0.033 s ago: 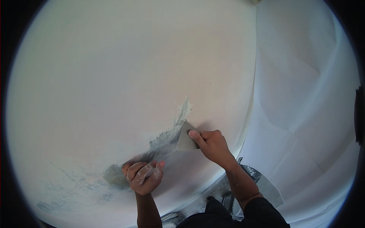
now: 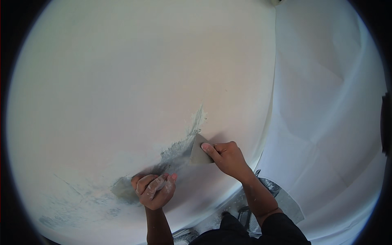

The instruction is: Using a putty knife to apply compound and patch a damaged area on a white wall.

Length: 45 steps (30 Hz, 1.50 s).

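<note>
My right hand (image 2: 232,160) grips a flat grey putty scraper (image 2: 199,153), thumb on top. The blade stands against a large, pale curved panel (image 2: 143,85), beside a streaky grey smear (image 2: 179,148) that runs up to a thin point. To the left, my left hand (image 2: 156,191) is closed, with whitish residue on its fingers. What it holds, if anything, I cannot make out. A grey-green patch (image 2: 123,188) shows next to its knuckles; whether it is a blade or a mark on the panel is unclear.
Creased white sheeting (image 2: 318,102) hangs along the right side. Faint grey scuffs (image 2: 73,210) mark the panel's lower left. Below the panel, a speckled grey floor (image 2: 206,222) shows, and a dark mesh-like shoe (image 2: 254,224) is beneath my right arm.
My right hand and the scraper have shifted slightly down along the panel. The left hand has stayed in place.
</note>
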{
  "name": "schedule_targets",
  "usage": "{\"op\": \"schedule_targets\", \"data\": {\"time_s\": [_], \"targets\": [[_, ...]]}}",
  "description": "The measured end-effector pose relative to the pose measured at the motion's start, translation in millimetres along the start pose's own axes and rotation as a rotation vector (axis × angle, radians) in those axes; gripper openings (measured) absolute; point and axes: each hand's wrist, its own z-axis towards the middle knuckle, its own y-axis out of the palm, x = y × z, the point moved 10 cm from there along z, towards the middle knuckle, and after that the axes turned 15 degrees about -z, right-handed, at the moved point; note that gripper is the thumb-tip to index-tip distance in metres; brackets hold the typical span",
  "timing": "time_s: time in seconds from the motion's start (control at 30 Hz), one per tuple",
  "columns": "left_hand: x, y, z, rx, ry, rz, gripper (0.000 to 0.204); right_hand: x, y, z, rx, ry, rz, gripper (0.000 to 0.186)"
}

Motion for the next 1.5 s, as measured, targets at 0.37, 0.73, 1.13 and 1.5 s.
{"op": "schedule_targets", "data": {"time_s": [0.37,0.73,1.13,1.5], "targets": [[-0.1,0.2,-1.2,0.009,0.002,0.017,0.023,23.4,-9.4,12.8,0.107,0.114,0.134,0.068],[0.1,-2.4,-3.0,-0.001,-0.033,0.036,0.023,5.0,-4.2,0.2,0.032,0.085,0.044,0.058],[-2.1,-4.2,-5.4,0.029,-0.006,0.011,0.023,4.9,-0.2,3.7,-0.004,-0.002,0.162,0.052],[-1.9,-4.0,-7.1,0.003,-0.031,0.033,0.023,-4.0,-3.1,3.9,-0.020,-0.023,0.133,0.051]]}}
